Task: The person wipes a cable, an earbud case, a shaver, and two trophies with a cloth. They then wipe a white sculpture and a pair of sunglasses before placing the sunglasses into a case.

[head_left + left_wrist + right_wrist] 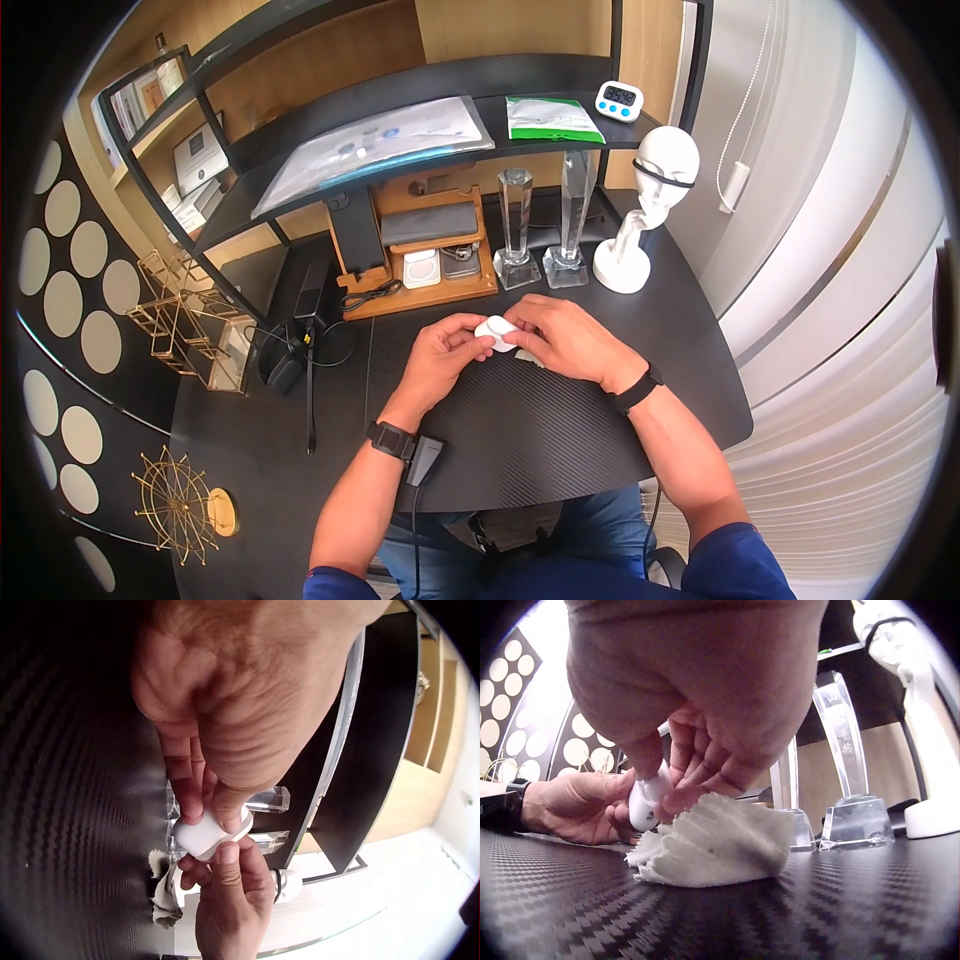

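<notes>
A small white earbud case (496,332) is held between both hands over the desk. My left hand (440,357) pinches one side of it between thumb and fingers. On the other side my right hand (572,340) grips it, thumb and fingertips at its edge. The left wrist view shows the rounded white case (201,836) with its lid part tilted away from the body. Below the right hand, a crumpled off-white cloth (716,844) lies on the desk, partly hidden in the head view.
Behind the hands stand a wooden organizer (470,296), two crystal trophies (515,225) and a white mannequin head (665,160). A shelf above carries a plastic folder (380,145) and a digital timer (619,101). Cables and a gold wheel ornament (175,505) are at left.
</notes>
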Demonstrator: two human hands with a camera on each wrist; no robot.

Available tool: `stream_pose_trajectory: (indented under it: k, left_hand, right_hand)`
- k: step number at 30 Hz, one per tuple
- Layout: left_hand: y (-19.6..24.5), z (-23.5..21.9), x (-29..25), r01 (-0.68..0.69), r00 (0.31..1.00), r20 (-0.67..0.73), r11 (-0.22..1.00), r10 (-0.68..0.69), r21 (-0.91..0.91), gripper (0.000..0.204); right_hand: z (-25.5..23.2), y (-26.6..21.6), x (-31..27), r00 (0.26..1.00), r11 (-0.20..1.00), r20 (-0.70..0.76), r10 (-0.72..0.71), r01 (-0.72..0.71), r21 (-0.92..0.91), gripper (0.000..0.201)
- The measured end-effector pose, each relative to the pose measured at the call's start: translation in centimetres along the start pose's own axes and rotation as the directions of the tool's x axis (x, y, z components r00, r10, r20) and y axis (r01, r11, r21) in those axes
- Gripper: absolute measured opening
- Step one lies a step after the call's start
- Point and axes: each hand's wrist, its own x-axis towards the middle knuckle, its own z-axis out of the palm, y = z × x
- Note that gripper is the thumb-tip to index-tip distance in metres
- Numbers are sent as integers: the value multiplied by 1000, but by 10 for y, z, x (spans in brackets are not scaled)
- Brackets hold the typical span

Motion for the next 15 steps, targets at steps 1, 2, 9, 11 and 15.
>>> stream_pose_trajectory:
  k: [1, 2, 9, 11, 15]
  left_hand:
    - [-1, -1, 0, -2, 1000, 0, 1000, 2, 8, 31]
    - [-1, -1, 0, -3, 1000, 1, 1000, 3, 9, 31]
    - [2, 1, 0, -13, 1000, 16, 999, 14, -35, 35]
    - [3, 2, 0, -15, 1000, 22, 999, 16, -50, 36]
    - [3, 2, -1, -23, 998, 50, 998, 26, -57, 36]
  right_hand:
    - [1, 1, 0, 1000, 1000, -11, -22, 22, -16, 21]
    - [3, 3, -1, 1000, 1000, -12, -23, 23, -17, 21]
    - [-2, -4, 0, 999, 998, -44, 16, -13, 59, 28]
    - [-3, -6, 1, 998, 997, -51, 30, -25, 78, 29]
    - [1, 1, 1, 997, 997, -71, 2, 4, 76, 30]
